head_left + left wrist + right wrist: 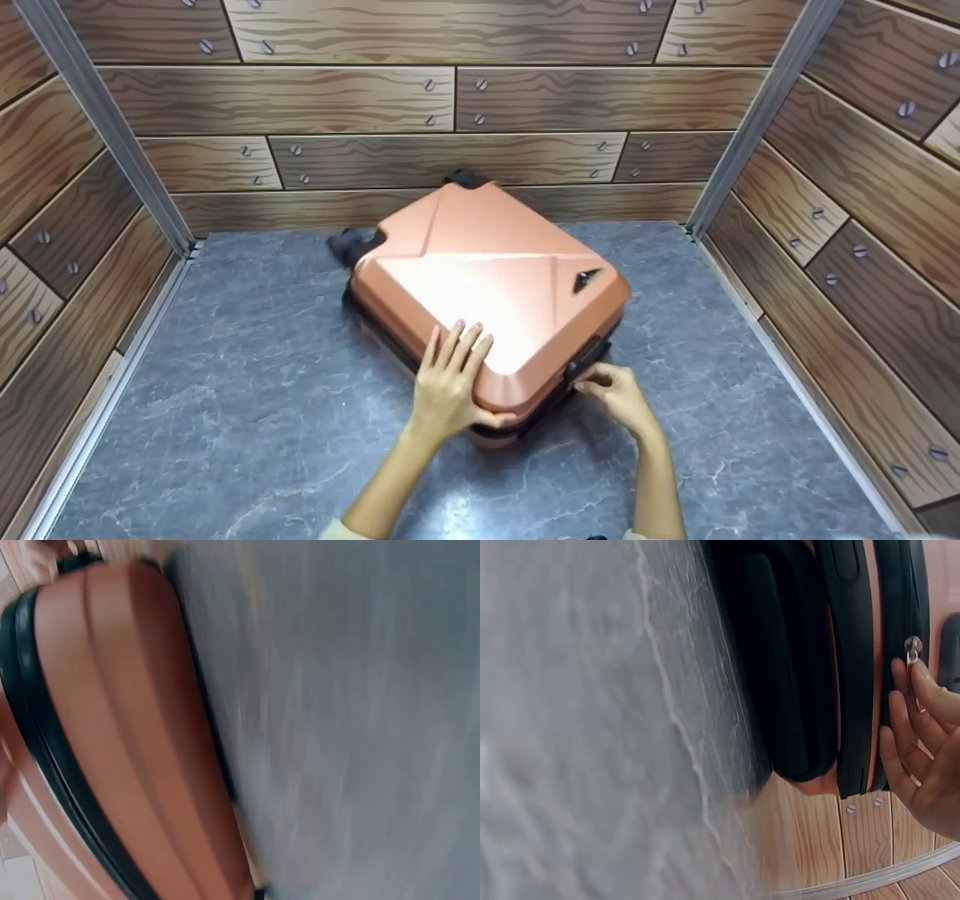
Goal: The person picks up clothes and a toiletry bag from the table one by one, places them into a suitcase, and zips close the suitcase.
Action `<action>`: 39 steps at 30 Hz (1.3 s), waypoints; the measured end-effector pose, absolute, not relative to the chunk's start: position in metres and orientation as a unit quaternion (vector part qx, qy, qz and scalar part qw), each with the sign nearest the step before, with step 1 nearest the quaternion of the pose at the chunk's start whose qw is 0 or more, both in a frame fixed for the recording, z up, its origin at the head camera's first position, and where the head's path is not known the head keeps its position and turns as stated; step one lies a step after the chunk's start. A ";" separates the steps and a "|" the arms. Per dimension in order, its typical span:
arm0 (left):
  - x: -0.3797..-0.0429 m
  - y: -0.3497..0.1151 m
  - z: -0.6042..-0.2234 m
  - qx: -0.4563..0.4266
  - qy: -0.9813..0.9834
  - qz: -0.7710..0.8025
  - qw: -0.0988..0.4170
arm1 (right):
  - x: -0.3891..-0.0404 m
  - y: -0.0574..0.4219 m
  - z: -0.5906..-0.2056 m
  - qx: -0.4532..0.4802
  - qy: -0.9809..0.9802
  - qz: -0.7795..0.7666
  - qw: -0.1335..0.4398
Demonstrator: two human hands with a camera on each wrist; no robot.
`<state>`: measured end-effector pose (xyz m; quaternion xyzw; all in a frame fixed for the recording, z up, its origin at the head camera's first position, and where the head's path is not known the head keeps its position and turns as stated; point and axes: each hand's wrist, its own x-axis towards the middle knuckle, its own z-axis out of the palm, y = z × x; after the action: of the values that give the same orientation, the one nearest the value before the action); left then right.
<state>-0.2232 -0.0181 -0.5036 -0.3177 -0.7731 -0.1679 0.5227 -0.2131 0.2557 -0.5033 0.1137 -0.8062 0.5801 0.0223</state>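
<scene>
A rose-gold hard-shell suitcase (487, 262) lies flat on the floor, turned at an angle, its black wheels (352, 246) toward the back left. My left hand (444, 386) rests on its near corner, fingers extended over the top shell and thumb along the side. At the near right side, my right hand (621, 399) pinches a metal zipper pull (913, 667) between thumb and fingers, beside the black zipper band (894, 607). Close to that hand is a black handle or lock piece (586, 358). The left wrist view shows the suitcase side (150, 712) with its dark zipper seam (56, 750).
Grey marble-patterned floor (247, 390) surrounds the suitcase. Wood-patterned walls (360, 97) stand at the back and both sides, with metal strips (750, 120) in the corners. The suitcase's wheeled end is near the back wall.
</scene>
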 end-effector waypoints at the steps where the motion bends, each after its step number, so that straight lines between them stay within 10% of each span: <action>1: -0.220 -0.014 -0.505 -0.301 -0.778 -0.166 0.526 | -0.218 0.257 -0.506 0.110 -0.808 0.578 0.031; 23: -0.229 0.056 -0.503 -0.121 -0.857 -0.105 0.490 | -0.279 0.256 -0.524 -0.040 -0.803 0.575 0.151; 39: -0.259 -0.035 -0.476 -0.294 -0.891 -0.066 0.339 | -0.272 0.263 -0.526 -0.054 -0.762 0.636 0.106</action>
<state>-0.2592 -0.0353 -0.4756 -0.2942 -0.8913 -0.0661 0.3387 -0.2717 0.2629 -0.5263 -0.0538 -0.7624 0.6361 0.1064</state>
